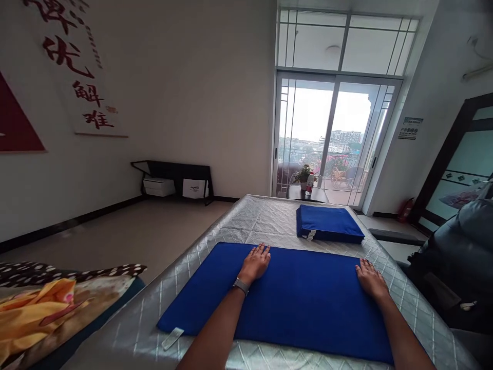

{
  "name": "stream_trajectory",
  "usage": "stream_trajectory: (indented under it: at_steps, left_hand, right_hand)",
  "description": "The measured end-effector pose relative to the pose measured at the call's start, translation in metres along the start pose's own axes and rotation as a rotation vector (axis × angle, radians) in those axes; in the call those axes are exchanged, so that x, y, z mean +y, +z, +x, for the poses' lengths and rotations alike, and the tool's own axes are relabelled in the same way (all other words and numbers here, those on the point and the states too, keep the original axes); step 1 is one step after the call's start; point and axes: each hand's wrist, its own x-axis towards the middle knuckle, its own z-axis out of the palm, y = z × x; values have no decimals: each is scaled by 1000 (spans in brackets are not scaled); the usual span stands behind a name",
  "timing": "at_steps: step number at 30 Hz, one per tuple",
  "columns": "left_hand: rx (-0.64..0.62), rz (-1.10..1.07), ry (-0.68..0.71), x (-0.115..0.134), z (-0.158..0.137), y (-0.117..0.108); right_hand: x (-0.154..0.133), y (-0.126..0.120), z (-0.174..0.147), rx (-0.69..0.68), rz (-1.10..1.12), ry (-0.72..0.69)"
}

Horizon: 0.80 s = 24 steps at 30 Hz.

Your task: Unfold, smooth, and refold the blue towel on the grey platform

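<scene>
A blue cloth lies spread flat in front of me, with a white label sticking out at its near left corner. My left hand rests on the cloth near its far edge, fingers stretched out and palm down; a watch band circles that wrist. At the far right corner, my right hand lies flat with its fingers extended over the cloth's edge. Beyond the spread cloth sits a stack of folded blue cloths, a pale tag showing at its near left corner.
Under the cloths is a table with a silvery quilted cover. Yellow patterned fabric lies at the lower left. A dark padded seat stands at the right. Past the table's far end, a small table holds a plant and a bottle.
</scene>
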Motion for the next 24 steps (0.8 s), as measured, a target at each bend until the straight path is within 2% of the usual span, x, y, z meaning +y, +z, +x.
stream_trajectory:
  at_steps: [4,11,14,18,22,24]
  left_hand:
    - [0,25,-26,-30,-3,2]
    - [-20,89,-194,-129,-25,-7]
    - [-33,109,-256,-158,-31,-9]
    - [-13,72,-280,-171,-32,-3]
    - [3,60,-240,-170,-33,0]
    - [-9,59,-249,-168,-34,-3]
  right_hand:
    - [6,6,2,-46,-2,60]
    - [17,21,1,-17,-45,36]
    - [22,25,5,-10,-34,35]
    - [26,24,10,-13,11,76]
    - [27,24,13,-27,20,92]
    - [28,24,14,7,5,77]
